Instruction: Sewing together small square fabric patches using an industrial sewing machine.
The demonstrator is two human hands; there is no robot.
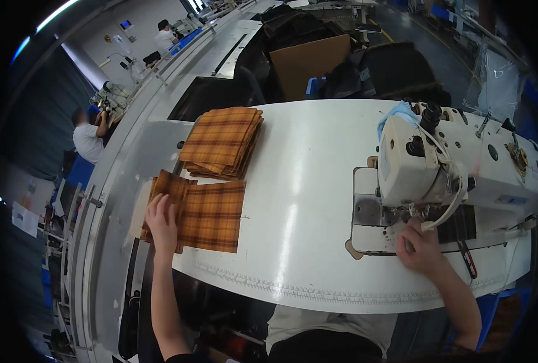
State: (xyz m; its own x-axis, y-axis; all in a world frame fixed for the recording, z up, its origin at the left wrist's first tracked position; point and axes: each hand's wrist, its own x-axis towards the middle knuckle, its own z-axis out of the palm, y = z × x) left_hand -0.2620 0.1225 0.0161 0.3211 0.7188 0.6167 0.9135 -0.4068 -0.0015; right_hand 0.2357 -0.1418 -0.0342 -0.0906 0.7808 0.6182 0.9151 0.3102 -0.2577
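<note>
My left hand (163, 221) rests with bent fingers on orange-and-brown plaid fabric pieces (213, 215) at the left of the sewing table. Its fingertips close on the raised, folded left part of the cloth. Just beyond lies a stack of matching plaid pieces (220, 138). On the right, my right hand (423, 249) is curled beside the needle area of a white sewing machine (402, 160). Its thumb and fingers come together around something small and greyish, mostly hidden. A dark piece (459, 224) lies under the machine arm, to the right of that hand.
The white tabletop (305, 199) carries a ruler strip along its near edge. Red-and-black thread snips (467, 260) lie right of my hand. Behind the table are dark fabric piles (396, 66) and a cardboard sheet (308, 63). A person (88, 136) sits working at the far left.
</note>
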